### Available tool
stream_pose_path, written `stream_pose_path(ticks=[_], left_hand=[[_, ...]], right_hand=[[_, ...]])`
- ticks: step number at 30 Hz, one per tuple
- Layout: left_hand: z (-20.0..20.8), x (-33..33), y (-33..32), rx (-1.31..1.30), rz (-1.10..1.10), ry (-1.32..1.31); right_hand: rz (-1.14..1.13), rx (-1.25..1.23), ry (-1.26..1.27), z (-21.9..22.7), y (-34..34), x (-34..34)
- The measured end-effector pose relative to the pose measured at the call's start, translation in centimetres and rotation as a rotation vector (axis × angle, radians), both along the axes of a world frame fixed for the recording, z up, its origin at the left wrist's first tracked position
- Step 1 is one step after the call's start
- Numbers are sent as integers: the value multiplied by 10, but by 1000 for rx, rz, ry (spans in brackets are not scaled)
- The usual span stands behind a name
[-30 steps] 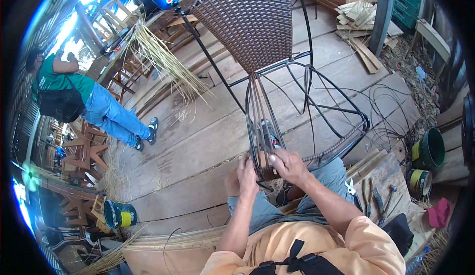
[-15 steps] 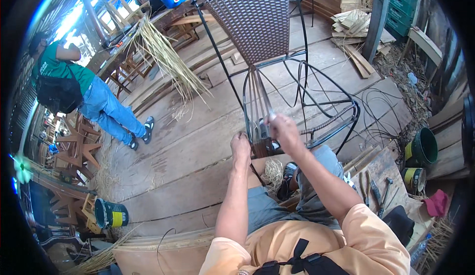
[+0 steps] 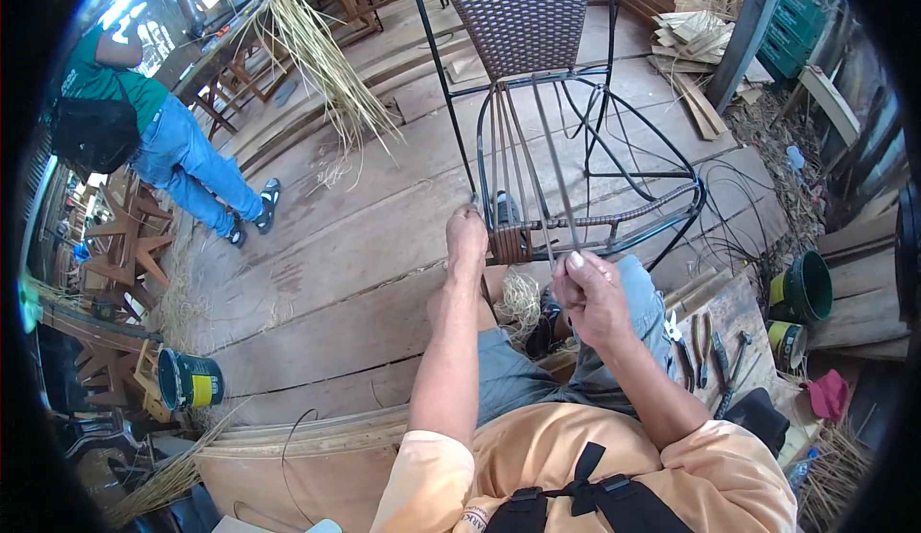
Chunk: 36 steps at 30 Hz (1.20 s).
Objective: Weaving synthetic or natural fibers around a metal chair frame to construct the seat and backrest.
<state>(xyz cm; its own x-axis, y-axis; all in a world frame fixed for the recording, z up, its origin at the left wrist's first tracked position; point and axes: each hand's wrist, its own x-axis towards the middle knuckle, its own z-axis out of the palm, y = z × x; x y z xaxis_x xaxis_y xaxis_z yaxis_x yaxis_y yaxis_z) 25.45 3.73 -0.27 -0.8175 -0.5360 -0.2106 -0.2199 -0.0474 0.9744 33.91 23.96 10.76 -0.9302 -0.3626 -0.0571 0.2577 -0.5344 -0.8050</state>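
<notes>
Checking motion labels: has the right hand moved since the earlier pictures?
Yes: the right hand has moved rightward and down the view, away from the seat's brown woven band.

Right hand [image 3: 597,301]: off front-rail wrapping [image 3: 511,244], drawn back toward torso [image 3: 614,442] | brown strand [image 3: 555,159]: now straight from rear seat rail [image 3: 566,76] to right fingers | hands: close together earlier, now apart | blue cooler: out of view.

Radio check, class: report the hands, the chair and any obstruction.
Right hand gripping brown strand. Left hand beside chair, grip unclear. Backrest woven, seat partly strung. Loose cords on floor at right, apart from hands.
</notes>
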Motion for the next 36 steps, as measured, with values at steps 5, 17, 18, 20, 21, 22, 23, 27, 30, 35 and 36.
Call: stream_pose_path(ticks=[5,17,18,20,21,22,23,27,30,35,36], left_hand=[[17,5,16,68,29,5],[65,85,54,-1013,62,110],[71,97,68,-945,14,133],[70,110,92,-708,-121,236],[70,110,103,-701,-231,157],[73,109,112,-688,-314,7],[67,108,115,-802,-287,82],[68,98,113,-536,-356,29],[62,89,110,-750,-226,93],[66,94,108,-855,-361,-109],[67,94,110,-893,-405,-150]], right_hand=[[13,51,-71,-17,6,10],[-106,124,-189,-93,1,5],[-133,185,-207,-97,0,4],[-89,294,-181,-113,-1,3],[-157,454,-8,-119,-1,3],[-218,608,174,-122,-4,2],[-180,546,233,-126,-7,2],[-202,779,323,-140,-9,-4],[10,819,371,-166,-14,-13],[-112,641,452,-176,-18,-6],[-136,602,491,-177,-16,-9]])
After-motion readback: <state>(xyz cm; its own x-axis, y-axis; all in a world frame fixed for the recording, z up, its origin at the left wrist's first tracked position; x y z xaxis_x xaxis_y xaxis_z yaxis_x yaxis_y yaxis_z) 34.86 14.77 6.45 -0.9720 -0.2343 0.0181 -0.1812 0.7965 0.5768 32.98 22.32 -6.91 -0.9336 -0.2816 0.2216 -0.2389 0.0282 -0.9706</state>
